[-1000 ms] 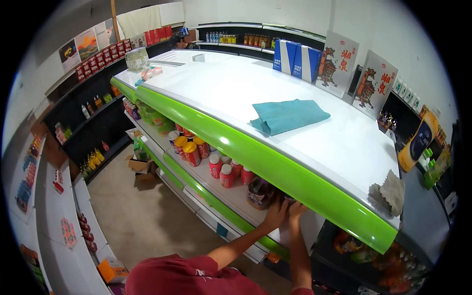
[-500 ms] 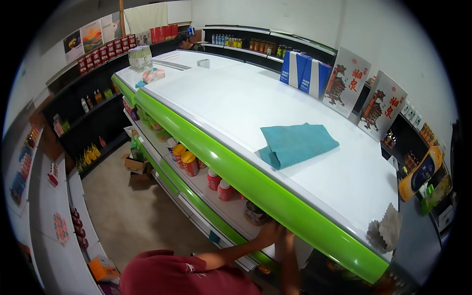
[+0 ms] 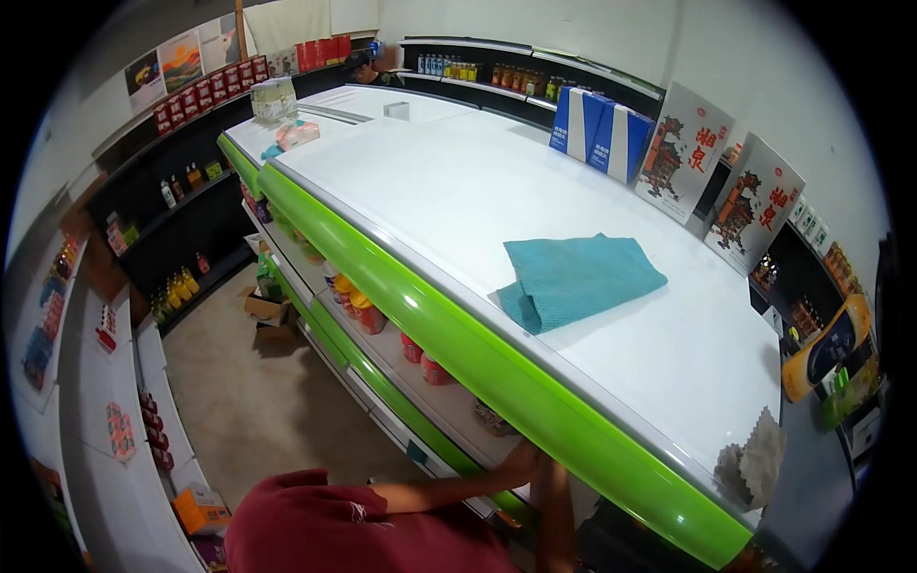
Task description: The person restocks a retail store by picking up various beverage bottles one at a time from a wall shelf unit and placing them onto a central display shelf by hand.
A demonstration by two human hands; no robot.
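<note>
Both my forearms reach under the green front edge [image 3: 497, 358] of the white top shelf [image 3: 420, 191]. The wrists show at its lower side, but my left hand and my right hand are hidden beneath the edge, so what they hold or touch cannot be seen. A dark patterned jar [image 3: 491, 418] stands just left of the wrists on the shelf below. Farther left on that shelf are red bottles [image 3: 434, 371] and containers with yellow lids [image 3: 363, 310]. A folded teal cloth [image 3: 585, 282] lies on the white top.
A grey cloth [image 3: 755, 460] lies at the top's near right corner. Blue and white boxes [image 3: 597, 134] and tall printed boxes [image 3: 683, 153] stand along the far side. Another person [image 3: 368, 67] is at the back. Open cartons [image 3: 267, 307] sit on the floor.
The view has shifted, and the shelf edge covers more of the goods below. My hands, visible beside the dark jar earlier, have gone out of sight under the edge.
</note>
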